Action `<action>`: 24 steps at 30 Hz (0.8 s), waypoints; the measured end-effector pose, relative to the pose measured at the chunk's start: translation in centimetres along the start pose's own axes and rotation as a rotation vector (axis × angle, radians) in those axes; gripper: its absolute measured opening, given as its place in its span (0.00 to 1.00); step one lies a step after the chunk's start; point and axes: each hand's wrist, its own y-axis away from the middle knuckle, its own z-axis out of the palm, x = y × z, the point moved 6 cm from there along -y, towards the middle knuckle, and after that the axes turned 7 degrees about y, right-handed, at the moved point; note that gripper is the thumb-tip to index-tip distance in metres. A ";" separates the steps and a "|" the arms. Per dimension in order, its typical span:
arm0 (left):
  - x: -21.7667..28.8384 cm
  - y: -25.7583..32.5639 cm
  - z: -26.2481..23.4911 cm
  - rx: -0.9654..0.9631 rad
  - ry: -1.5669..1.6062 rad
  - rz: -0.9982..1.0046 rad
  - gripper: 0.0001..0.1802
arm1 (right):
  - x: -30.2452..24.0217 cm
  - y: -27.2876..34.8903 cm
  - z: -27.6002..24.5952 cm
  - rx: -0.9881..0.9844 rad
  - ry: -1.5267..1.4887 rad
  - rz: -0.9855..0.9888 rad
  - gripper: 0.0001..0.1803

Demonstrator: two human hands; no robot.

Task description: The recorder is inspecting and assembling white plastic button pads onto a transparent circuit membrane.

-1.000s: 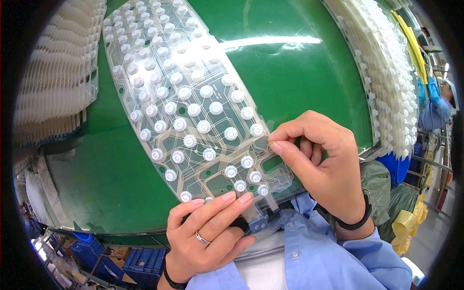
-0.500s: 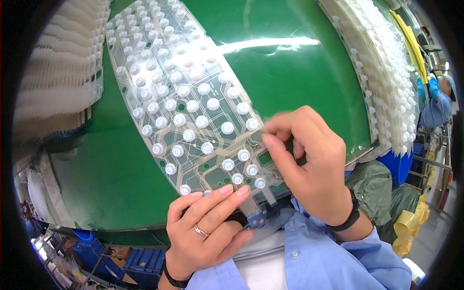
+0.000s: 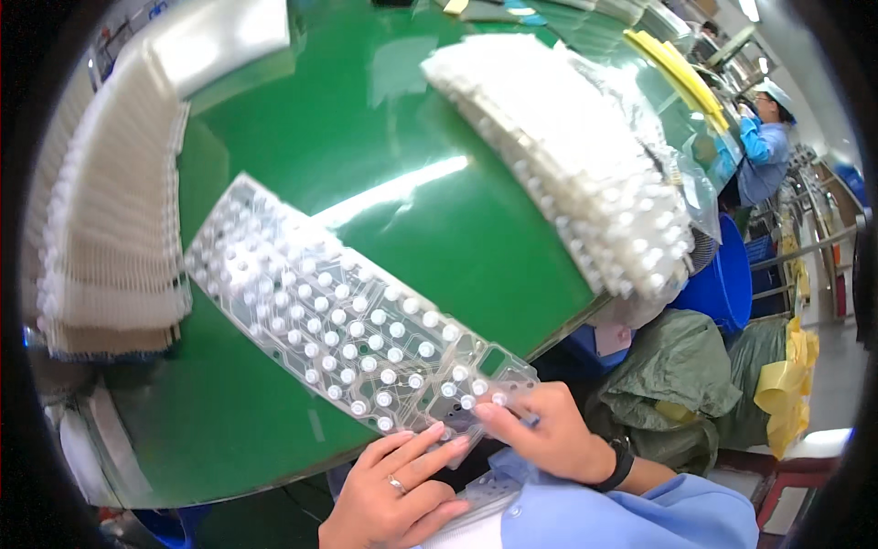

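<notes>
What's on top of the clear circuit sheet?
White round caps stud the clear circuit sheet. The left hand partly overlaps its near edge, the right hand its right end. Whatever the hands cover there can't be seen.

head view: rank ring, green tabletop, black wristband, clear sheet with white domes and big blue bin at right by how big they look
1. Green tabletop
2. Clear sheet
3. Blue bin
4. Black wristband
5. Ring

Passage: afforded over the green tabletop (image 3: 448,252), between the domed sheet (image 3: 366,355) and white stack (image 3: 558,137). Obstacles: left side blocked by a long pile of sheets (image 3: 114,215); domed sheet's near end occupied by left hand (image 3: 398,485) and right hand (image 3: 551,430).
</notes>
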 end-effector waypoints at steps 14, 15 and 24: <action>-2.5 6.6 -8.8 0.630 -0.078 -0.224 0.10 | 6.8 -1.0 -22.3 0.849 -0.292 0.005 0.25; -2.5 6.0 -9.4 0.638 -0.050 -0.189 0.08 | 8.8 0.2 -24.0 0.810 -0.116 0.020 0.27; -3.9 8.2 -10.8 0.715 -0.047 -0.307 0.06 | -21.2 -2.1 -13.1 0.484 0.510 -0.631 0.38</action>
